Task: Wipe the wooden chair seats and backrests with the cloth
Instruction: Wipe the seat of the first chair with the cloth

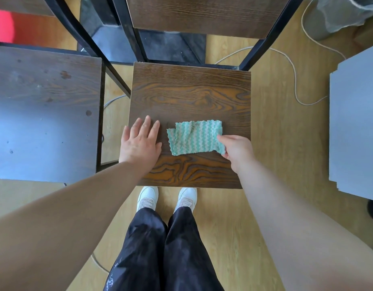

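there, the green striped cloth lay on the wooden chair seat.
right hand apparently pinched its corner; left hand pressed flat, fingers spread.

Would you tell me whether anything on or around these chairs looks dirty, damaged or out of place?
Yes: the left chair seat carries dark spots, so it looks unwiped. On the middle chair seat the green cloth lies creased rather than flat, its corner pinched by the right hand. A white cord trails loose over the floor.
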### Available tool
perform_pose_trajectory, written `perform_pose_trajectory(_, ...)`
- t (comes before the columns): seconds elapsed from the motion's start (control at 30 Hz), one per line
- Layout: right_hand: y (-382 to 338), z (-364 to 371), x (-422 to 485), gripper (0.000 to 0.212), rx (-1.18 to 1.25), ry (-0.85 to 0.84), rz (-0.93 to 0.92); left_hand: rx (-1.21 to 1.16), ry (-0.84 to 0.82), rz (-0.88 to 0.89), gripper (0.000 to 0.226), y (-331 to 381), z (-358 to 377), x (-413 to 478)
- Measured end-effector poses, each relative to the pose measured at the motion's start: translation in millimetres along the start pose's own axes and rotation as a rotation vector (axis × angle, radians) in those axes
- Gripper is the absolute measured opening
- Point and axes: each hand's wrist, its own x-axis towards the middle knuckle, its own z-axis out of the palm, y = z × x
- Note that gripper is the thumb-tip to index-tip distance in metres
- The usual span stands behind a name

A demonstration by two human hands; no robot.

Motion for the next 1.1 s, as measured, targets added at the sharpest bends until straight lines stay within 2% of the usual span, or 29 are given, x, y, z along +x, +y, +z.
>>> perform_pose_trajectory(0.17,-6,7,-9,0.021,0.195,-0.133,-0.01,-0.004,-0.013,-0.012,0.063,-10,0,-5)
perform_pose_trajectory(0.27,-9,21,-17,0.02,0.203,-0.221,-0.08,-0.007,0.001,-0.012,0.063,-16,-3,-6)
perform_pose_trajectory(0.37,-10,43,-27,0.024,0.13,-0.284,-0.149,-0.01,0.005,-0.016,0.063,-22,-3,-6)
perform_pose_trajectory(0.53,-5,73,-38,0.028,-0.15,-0.367,-0.257,-0.012,0.014,-0.025,0.063,-35,-1,-7)
perform_pose_trajectory(0.6,-5,76,-42,0.026,-0.301,-0.278,-0.372,-0.014,0.021,-0.028,0.063,-40,0,-8)
perform_pose_trajectory(0.7,-6,75,-46,0.024,-0.528,0.009,-0.649,-0.018,0.025,-0.039,0.063,-46,2,-9)
perform_pose_trajectory(0.73,-6,76,-47,0.026,-0.583,0.055,-0.707,-0.019,0.022,-0.043,0.063,-48,2,-9)
perform_pose_trajectory(0.9,6,92,-47,0.045,-0.847,-0.07,-0.753,-0.048,0.014,-0.056,0.063,-54,6,-11)
perform_pose_trajectory(0.97,9,97,-44,0.034,-0.941,-0.04,-0.82,-0.058,0.015,-0.057,0.063,-56,8,-11)
perform_pose_trajectory(1.03,9,99,-40,0.02,-0.937,-0.014,-0.853,-0.048,0.018,-0.056,0.063,-57,10,-11)
perform_pose_trajectory(1.1,5,98,-37,0.022,-0.865,-0.016,-0.858,-0.043,0.011,-0.063,0.063,-60,10,-9)
